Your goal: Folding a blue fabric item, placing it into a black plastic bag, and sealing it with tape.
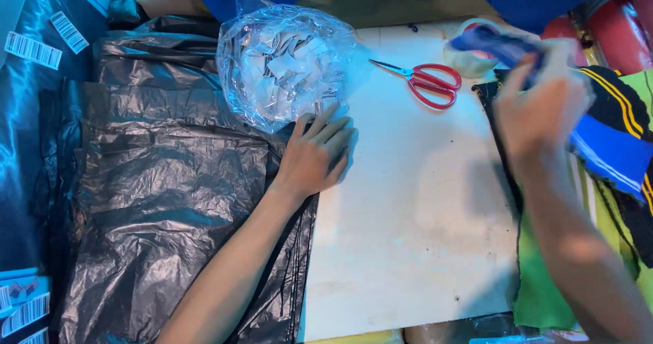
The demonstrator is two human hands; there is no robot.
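Two bare forearms reach up from the bottom of the frame over a pale worktop [408, 235].

At lower left, a stack of black plastic bags [170, 201] lies flat, covering the left part of the worktop.

The left hand [314, 155], at the centre of the frame, rests palm down with fingers spread and released. It lies partly on the black bags and partly on the worktop, its fingertips touching the lower edge of a clear plastic bag [286, 65].

The right hand [541, 109], at upper right, is closed around a blue and black striped garment [612, 140], which is blurred. Beneath it lie more folded fabrics [544, 296], green and yellow.

Further up, the clear bag bulges with small white folded paper pieces. Its mouth cannot be made out; if it is open, a push from the left hand's fingers would probably tip it and spill the pieces.

Red-handled scissors [425, 78] lie on the worktop at upper centre, blades pointing left. The garment, if swept sideways, could likely drag across them and snag. A roll of tape [466, 59] sits just beyond, partly hidden by the garment.
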